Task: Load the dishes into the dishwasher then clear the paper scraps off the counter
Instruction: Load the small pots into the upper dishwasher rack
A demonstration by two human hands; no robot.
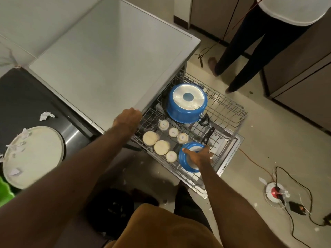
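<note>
The dishwasher's wire rack is pulled out over the open door. A large blue pot sits upside down in its far part. Several cream jars and lids stand in the near left part. My right hand grips a small blue saucepan, upside down in the rack's near corner, its black handle pointing away. My left hand holds the front edge of the dishwasher's grey top. Paper scraps lie on the dark counter at the left.
A round cream tray with more scraps sits on the counter's left end. A person stands beyond the rack. Cables and a floor socket lie on the floor at the right. Bits of paper dot the floor.
</note>
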